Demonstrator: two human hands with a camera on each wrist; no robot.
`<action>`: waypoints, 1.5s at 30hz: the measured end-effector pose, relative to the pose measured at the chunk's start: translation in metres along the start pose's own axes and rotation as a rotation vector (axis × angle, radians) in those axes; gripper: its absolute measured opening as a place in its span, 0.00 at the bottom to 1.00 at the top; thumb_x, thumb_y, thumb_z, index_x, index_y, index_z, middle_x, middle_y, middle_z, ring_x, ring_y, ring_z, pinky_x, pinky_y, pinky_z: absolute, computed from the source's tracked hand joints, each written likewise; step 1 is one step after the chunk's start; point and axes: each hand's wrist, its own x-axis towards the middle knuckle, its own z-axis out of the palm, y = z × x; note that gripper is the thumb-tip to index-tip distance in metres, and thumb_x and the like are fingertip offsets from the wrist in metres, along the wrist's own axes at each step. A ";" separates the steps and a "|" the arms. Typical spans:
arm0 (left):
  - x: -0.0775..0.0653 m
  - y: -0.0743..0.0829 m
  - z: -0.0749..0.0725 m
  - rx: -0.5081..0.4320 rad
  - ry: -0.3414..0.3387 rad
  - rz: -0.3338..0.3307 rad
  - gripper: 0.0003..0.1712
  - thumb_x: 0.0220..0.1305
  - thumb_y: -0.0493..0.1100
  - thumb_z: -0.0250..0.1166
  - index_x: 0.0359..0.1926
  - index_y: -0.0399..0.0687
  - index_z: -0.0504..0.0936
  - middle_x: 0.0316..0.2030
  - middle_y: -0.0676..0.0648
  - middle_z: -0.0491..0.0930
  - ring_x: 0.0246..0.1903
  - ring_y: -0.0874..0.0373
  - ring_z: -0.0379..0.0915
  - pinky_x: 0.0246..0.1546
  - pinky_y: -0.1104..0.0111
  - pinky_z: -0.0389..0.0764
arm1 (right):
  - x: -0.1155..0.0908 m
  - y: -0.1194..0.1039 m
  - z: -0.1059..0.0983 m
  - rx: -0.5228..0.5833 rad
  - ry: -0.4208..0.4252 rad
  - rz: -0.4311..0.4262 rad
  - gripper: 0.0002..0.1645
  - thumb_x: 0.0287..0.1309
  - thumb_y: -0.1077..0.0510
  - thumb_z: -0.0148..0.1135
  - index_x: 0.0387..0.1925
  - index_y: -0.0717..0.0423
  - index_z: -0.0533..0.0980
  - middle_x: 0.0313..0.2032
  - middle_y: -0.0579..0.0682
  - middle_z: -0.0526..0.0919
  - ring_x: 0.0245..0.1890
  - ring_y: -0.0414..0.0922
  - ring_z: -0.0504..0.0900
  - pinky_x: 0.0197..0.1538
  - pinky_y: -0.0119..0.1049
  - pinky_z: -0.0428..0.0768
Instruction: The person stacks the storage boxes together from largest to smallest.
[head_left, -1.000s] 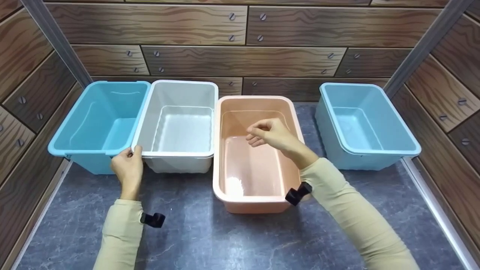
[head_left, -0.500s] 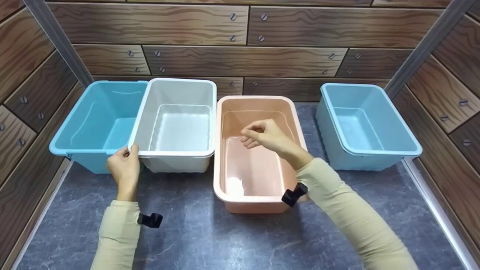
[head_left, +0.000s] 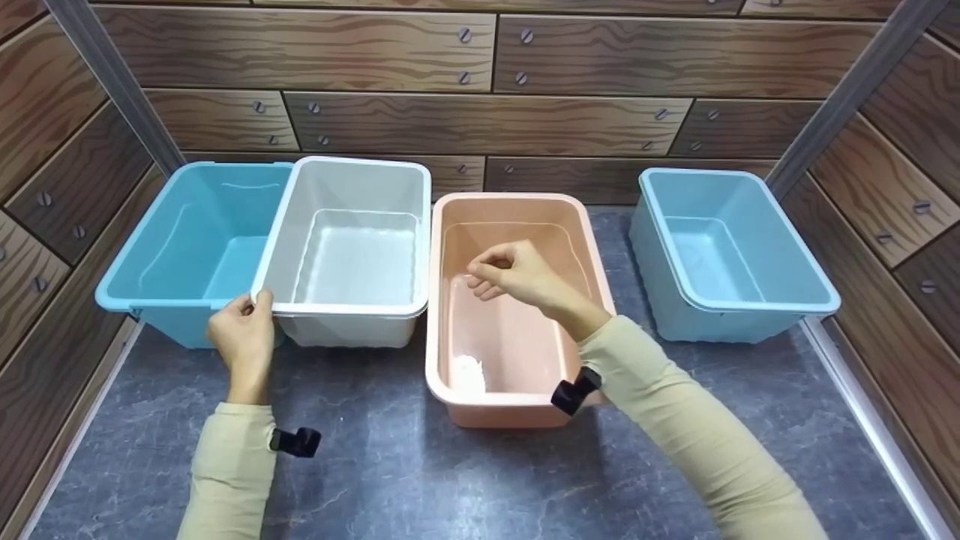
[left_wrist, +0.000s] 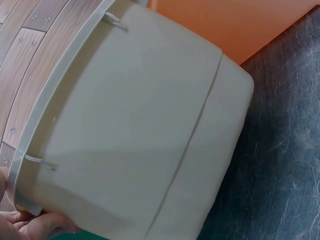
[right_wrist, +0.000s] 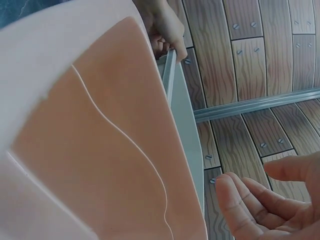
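Note:
My left hand (head_left: 244,330) grips the near left corner of the white bin (head_left: 349,308), thumb over the rim and fingers beneath it. In the left wrist view the bin's outer wall (left_wrist: 135,115) fills most of the picture, with fingers (left_wrist: 47,225) curled under the lip. The white bin's left rim overlaps the teal bin (head_left: 161,304). Over the orange bin (head_left: 517,400) hovers my right hand (head_left: 514,277), holding nothing. Its fingers (right_wrist: 240,200) are loosely bent, with a gap to the thumb in the right wrist view.
A light blue bin (head_left: 757,306) stands apart at the right. The bins stand along a wood-patterned back wall (head_left: 480,120) on a dark marbled surface (head_left: 375,465). Metal frame posts (head_left: 112,75) rise at both sides.
My left hand has drawn the white bin a little to the left, farther over the teal bin. The right hand has drifted left above the orange bin.

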 end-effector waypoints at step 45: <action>0.000 0.011 -0.017 -0.118 -0.086 -0.108 0.18 0.60 0.38 0.56 0.44 0.30 0.85 0.28 0.46 0.86 0.15 0.82 0.72 0.21 0.85 0.77 | 0.018 -0.013 0.019 -0.103 -0.056 0.015 0.15 0.64 0.66 0.54 0.44 0.77 0.78 0.34 0.66 0.85 0.19 0.32 0.79 0.34 0.28 0.86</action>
